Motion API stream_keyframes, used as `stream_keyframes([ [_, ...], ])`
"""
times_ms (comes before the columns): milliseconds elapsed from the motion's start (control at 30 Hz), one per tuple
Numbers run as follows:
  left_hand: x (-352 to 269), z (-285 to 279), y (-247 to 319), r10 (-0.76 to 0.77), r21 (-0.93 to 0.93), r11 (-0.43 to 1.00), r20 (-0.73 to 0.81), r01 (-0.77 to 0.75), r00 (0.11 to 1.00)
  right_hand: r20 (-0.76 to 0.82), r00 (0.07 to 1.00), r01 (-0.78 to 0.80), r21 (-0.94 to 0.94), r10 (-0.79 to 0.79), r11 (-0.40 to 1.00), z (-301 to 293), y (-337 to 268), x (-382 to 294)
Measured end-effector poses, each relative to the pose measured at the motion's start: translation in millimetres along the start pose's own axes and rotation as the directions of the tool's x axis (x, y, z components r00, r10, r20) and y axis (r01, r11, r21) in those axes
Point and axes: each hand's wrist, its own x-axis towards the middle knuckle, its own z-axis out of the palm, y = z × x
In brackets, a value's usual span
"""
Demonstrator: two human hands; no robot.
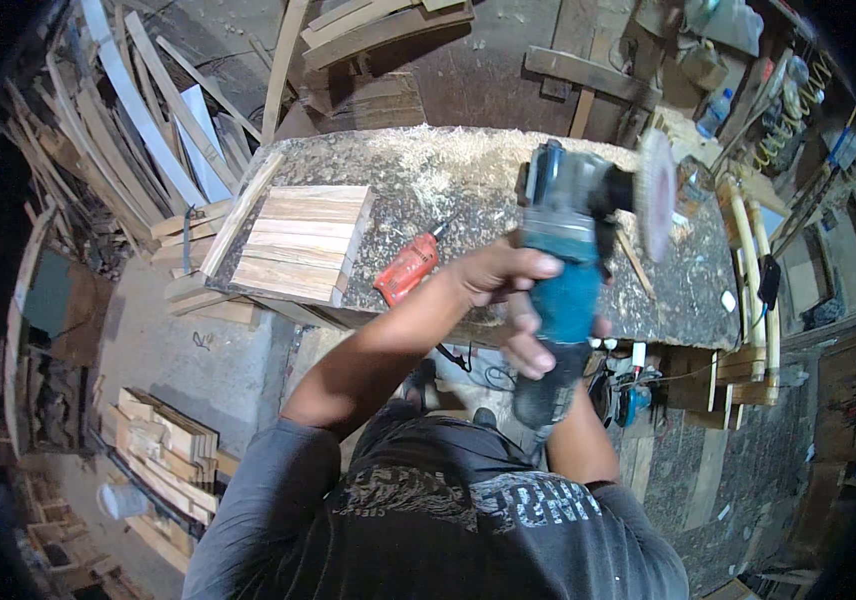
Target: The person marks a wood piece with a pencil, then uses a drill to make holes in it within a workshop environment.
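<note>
I hold a teal-and-black angle grinder or polisher (563, 292) upright over the workbench's near edge. My left hand (495, 274) is closed on its upper body, near the metal gear head. The fingers of my right hand (529, 341) wrap the lower body and black handle; its palm is hidden behind the tool. A pale round disc (655, 195), blurred, faces right on the head. On the bench (473, 169) a red drill (407, 266) lies left of the tool, beside a panel of light wooden strips (304, 238) laid side by side.
Wood shavings (435, 154) cover the bench's far part. A thin wooden stick (635, 264) lies right of the tool. Long boards (142, 112) lean at the back left. Stacked wood pieces (165, 450) stand on the floor at left. A plastic bottle (714, 112) is at the back right.
</note>
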Motion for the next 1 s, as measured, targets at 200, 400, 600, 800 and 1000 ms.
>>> stream_keyframes([
  [200,-24.8,-63.1,-67.4,0.208,0.636,0.771,-0.280,0.019,0.937,-0.447,0.312,-0.271,-0.888,-0.839,0.372,13.6,-45.2,-23.2],
  [400,-48.9,-51.6,-59.1,0.081,0.858,0.501,0.087,-0.116,0.993,-0.401,0.553,0.112,-0.833,-0.731,0.541,4.9,-42.9,-34.7],
  [600,-53.8,-70.7,-34.2,-0.295,0.921,0.387,0.174,-0.049,0.939,-0.232,0.318,0.251,-0.915,-0.919,0.317,-18.3,-8.7,-37.9],
  [800,-46.1,-90.1,-65.6,-0.314,0.824,0.566,0.233,-0.015,0.920,-0.316,0.144,0.157,-0.928,-0.938,0.337,-10.7,9.7,-64.6],
  [1000,-52.0,-156.0,-55.6,-0.097,0.894,0.447,0.024,0.022,0.995,-0.211,-0.087,0.004,-0.977,-0.974,0.211,23.5,34.1,-87.2],
])
